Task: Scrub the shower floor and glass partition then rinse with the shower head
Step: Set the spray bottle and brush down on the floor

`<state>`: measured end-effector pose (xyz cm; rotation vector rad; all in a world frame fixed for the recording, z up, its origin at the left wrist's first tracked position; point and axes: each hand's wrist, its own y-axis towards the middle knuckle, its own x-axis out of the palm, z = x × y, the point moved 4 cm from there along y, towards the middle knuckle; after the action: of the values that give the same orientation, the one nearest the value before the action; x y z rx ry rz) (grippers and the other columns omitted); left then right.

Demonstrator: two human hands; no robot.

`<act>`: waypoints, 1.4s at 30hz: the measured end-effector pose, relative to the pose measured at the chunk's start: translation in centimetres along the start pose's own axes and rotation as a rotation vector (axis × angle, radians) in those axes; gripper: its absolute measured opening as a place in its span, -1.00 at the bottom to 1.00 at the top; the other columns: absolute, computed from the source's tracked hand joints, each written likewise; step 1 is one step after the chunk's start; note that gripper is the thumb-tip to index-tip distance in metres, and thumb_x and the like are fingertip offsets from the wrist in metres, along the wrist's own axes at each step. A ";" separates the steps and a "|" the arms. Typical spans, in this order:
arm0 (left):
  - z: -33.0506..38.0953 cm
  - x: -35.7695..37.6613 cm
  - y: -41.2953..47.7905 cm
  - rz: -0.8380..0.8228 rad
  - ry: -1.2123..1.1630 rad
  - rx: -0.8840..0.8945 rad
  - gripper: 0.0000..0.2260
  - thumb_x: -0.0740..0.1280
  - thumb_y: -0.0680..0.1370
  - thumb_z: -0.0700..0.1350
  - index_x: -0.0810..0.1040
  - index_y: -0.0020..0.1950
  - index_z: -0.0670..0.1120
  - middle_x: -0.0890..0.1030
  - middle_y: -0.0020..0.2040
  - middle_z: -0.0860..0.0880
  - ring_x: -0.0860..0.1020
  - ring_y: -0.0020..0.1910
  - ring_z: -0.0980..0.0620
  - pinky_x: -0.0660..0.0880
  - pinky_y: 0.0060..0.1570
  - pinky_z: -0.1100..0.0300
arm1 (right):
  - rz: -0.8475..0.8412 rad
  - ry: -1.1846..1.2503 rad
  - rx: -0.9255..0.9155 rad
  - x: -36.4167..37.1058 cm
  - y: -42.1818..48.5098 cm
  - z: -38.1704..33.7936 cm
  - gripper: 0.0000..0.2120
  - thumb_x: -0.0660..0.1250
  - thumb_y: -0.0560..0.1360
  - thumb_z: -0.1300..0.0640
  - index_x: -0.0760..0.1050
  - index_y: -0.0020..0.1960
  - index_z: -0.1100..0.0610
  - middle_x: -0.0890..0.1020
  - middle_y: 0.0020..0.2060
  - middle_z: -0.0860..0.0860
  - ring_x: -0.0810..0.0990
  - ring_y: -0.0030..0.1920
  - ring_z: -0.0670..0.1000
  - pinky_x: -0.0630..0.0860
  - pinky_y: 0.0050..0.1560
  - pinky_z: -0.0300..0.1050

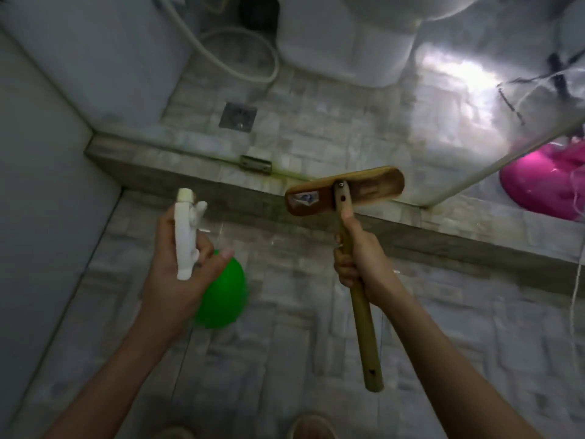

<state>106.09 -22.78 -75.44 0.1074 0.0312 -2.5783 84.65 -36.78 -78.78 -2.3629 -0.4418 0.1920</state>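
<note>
My left hand [177,274] holds a spray bottle with a white trigger head [186,229] and a green body [221,293] that shows below my palm. My right hand [357,261] grips the wooden handle of a scrub brush [345,191], whose flat wooden head hangs over the raised tiled curb [196,185]. Beyond the curb lies the stone-tiled shower floor [332,128] with a square metal drain [238,116]. The glass partition [493,122] stands at the right, with its white lower frame running down to the curb.
A white hose [253,58] loops on the shower floor near the back wall. A white fixture base [342,42] stands at the back. A pink object [544,182] shows behind the glass at right. A wall [38,185] lies on the left. My feet are at the bottom edge.
</note>
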 end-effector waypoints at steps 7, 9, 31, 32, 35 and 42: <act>8.4 -3.6 -3.9 0.265 -0.055 -0.207 -0.50 0.24 0.46 -0.06 0.32 0.41 -0.02 0.50 -0.17 0.16 0.44 -0.20 0.23 0.40 -0.05 0.41 | -0.131 -0.144 0.088 5.4 -7.0 -4.2 -0.87 0.22 0.60 0.11 0.43 0.04 0.18 0.29 -0.49 -0.03 0.23 -0.54 -0.09 0.20 -0.58 -0.24; 10.2 -4.1 -5.5 0.348 -0.016 -0.299 -0.44 0.21 0.50 -0.05 0.27 0.52 -0.01 0.55 0.07 -0.03 0.50 -0.07 0.08 0.40 0.08 0.30 | -0.161 -0.133 0.158 6.9 -8.5 -4.8 -0.90 0.21 0.59 0.16 0.40 0.07 0.16 0.30 -0.46 -0.01 0.24 -0.55 -0.11 0.21 -0.60 -0.26; 22.0 -2.9 -33.0 1.377 -0.188 -0.893 -0.87 0.35 0.61 -0.18 0.63 0.10 -0.19 0.59 -0.02 0.05 0.57 0.04 -0.01 0.52 -0.21 0.21 | -0.549 -0.544 0.610 11.5 -27.7 -1.6 -0.91 0.18 0.59 0.25 0.31 -0.09 0.14 0.33 -0.44 0.03 0.28 -0.64 -0.13 0.25 -0.64 -0.31; 22.3 -2.3 -34.3 1.415 -0.207 -0.897 -0.85 0.35 0.61 -0.19 0.62 0.13 -0.22 0.57 -0.04 0.08 0.56 0.04 0.00 0.51 -0.22 0.22 | -0.577 -0.574 0.601 11.3 -28.3 -1.3 -0.92 0.18 0.59 0.24 0.31 -0.08 0.14 0.34 -0.44 0.03 0.29 -0.64 -0.13 0.25 -0.64 -0.30; 24.0 0.6 -38.1 1.496 -0.250 -0.873 -0.84 0.36 0.60 -0.18 0.60 0.15 -0.19 0.53 -0.09 0.16 0.54 -0.04 0.10 0.50 -0.23 0.25 | -0.689 -0.745 0.470 10.2 -30.8 -0.4 -0.95 0.14 0.59 0.25 0.34 0.04 0.17 0.38 -0.41 0.06 0.31 -0.61 -0.12 0.28 -0.62 -0.29; 29.3 12.6 -48.5 1.794 -0.363 -0.737 -0.80 0.35 0.59 -0.23 0.61 0.20 -0.22 0.55 -0.12 0.28 0.56 -0.12 0.19 0.52 -0.37 0.39 | -0.994 -0.964 0.211 4.1 -40.2 0.5 -0.86 0.10 0.57 0.24 0.42 -0.01 0.12 0.51 -0.24 0.18 0.44 -0.50 0.00 0.34 -0.58 -0.24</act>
<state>67.54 10.28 -47.24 -0.4201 0.4821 -0.6676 77.84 -7.37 -51.95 -1.4555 -1.8421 0.8314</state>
